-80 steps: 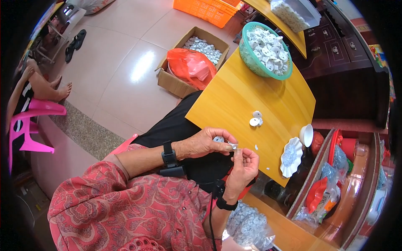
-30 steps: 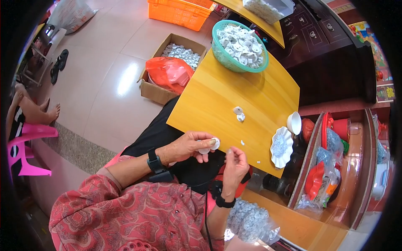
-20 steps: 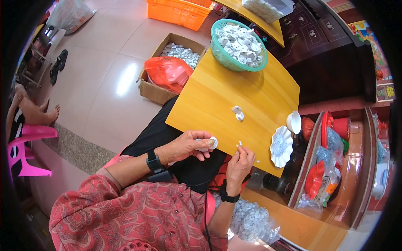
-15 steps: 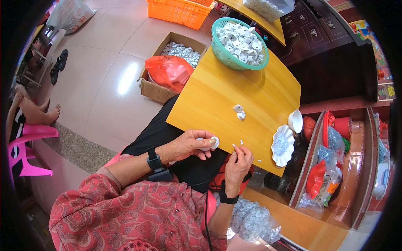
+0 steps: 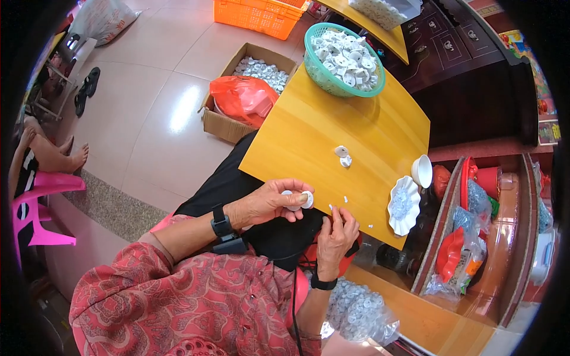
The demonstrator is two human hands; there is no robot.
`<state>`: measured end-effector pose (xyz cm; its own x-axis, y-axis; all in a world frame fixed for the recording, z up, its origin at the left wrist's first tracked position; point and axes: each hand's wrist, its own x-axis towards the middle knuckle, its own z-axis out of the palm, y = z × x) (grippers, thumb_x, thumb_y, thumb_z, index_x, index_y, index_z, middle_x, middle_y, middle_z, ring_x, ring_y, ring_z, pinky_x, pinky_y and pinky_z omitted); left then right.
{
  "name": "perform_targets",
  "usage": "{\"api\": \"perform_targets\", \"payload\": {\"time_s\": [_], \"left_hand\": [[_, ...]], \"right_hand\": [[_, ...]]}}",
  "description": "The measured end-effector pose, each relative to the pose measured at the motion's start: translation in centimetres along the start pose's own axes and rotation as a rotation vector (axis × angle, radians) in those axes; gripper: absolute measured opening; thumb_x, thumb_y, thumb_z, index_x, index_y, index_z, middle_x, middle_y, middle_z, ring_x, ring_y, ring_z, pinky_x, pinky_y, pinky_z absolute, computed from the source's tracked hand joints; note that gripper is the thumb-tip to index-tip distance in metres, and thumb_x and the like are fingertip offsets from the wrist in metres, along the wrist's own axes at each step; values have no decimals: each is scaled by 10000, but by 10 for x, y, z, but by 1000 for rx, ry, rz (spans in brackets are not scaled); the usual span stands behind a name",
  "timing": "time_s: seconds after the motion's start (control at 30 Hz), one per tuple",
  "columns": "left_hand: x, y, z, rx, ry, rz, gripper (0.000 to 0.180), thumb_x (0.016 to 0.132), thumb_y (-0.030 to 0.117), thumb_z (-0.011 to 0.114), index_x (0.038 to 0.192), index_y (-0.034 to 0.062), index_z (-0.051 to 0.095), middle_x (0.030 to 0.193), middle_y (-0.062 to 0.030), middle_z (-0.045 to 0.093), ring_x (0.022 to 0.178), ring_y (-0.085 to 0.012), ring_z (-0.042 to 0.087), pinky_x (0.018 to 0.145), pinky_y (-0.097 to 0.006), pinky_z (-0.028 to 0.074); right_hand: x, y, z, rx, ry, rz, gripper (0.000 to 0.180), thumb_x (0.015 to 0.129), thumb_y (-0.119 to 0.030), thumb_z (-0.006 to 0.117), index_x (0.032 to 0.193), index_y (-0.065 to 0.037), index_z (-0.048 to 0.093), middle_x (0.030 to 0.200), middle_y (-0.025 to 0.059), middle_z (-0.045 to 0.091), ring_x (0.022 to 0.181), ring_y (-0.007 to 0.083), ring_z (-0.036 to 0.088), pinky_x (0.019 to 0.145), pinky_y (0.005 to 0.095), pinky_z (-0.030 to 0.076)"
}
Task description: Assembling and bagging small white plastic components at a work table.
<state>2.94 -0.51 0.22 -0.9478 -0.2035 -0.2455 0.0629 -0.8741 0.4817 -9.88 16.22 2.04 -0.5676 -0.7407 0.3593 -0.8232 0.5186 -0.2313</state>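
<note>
My left hand (image 5: 270,202) is closed over the table's near edge, with white round plastic pieces (image 5: 307,200) pinched between thumb and fingers. To its right, my right hand (image 5: 337,240) has its fingers bent together, a tiny white peg (image 5: 331,206) at the fingertips. Another tiny white peg (image 5: 345,199) lies on the yellow tabletop (image 5: 297,139) just beyond that hand, and a small white bit (image 5: 370,225) lies to its right. Farther up the table rest two loose white round pieces (image 5: 343,156) side by side. A scalloped white dish (image 5: 404,227) holds many small pale bits.
A green basket (image 5: 380,89) heaped with white pieces stands at the table's far end. Beside the dish is a small white bowl (image 5: 422,171). Left of the table, a cardboard box (image 5: 224,128) holds more pieces and a red bag (image 5: 243,98). A pink stool (image 5: 50,187) stands far left.
The whole view has shifted slightly. Both hands keep nearly the same place and grip; the right fingertips are slightly farther left relative to the peg on the table.
</note>
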Motion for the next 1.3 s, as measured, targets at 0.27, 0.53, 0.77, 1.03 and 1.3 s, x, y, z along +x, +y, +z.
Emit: {"api": "perform_targets", "payload": {"time_s": [0.27, 0.53, 0.77, 1.03, 1.3], "left_hand": [[3, -4, -5, -95, -23, -4, 310, 919, 176, 626, 1180, 19, 571, 975, -82, 646, 781, -136, 665, 682, -225, 575], [1, -1, -4, -181, -46, -20, 321, 939, 177, 592, 1212, 14, 555, 1016, -88, 634, 826, -150, 664, 722, -242, 580], [1, 0, -4, -217, -46, -20, 321, 922, 173, 621, 1194, 12, 565, 989, -78, 649, 805, -143, 672, 712, -241, 582], [2, -1, -6, -224, -82, -10, 334, 925, 166, 614, 1218, 15, 565, 997, -74, 644, 812, -128, 662, 714, -228, 575], [3, -2, -8, -206, -132, 5, 346, 924, 173, 616, 1226, 12, 567, 980, -73, 642, 810, -119, 639, 690, -212, 546]], "right_hand": [[-3, 3, 12, 18, 151, -60, 147, 792, -27, 688, 935, -25, 654, 939, 102, 593, 895, 288, 570, 782, 407, 441], [4, -19, 3, 360, 144, 128, 54, 868, -9, 581, 880, 20, 538, 954, 169, 573, 896, 320, 565, 800, 406, 453], [14, -38, -14, 463, 107, 230, 59, 873, -17, 575, 854, 27, 540, 968, 162, 586, 892, 287, 581, 805, 378, 460], [23, -62, -24, 546, 25, 124, 106, 830, -21, 628, 866, 7, 531, 989, 169, 565, 915, 319, 565, 814, 408, 456], [27, -69, -21, 507, 12, 47, 115, 806, 0, 630, 864, -2, 531, 983, 169, 562, 945, 329, 546, 837, 430, 439]]}}
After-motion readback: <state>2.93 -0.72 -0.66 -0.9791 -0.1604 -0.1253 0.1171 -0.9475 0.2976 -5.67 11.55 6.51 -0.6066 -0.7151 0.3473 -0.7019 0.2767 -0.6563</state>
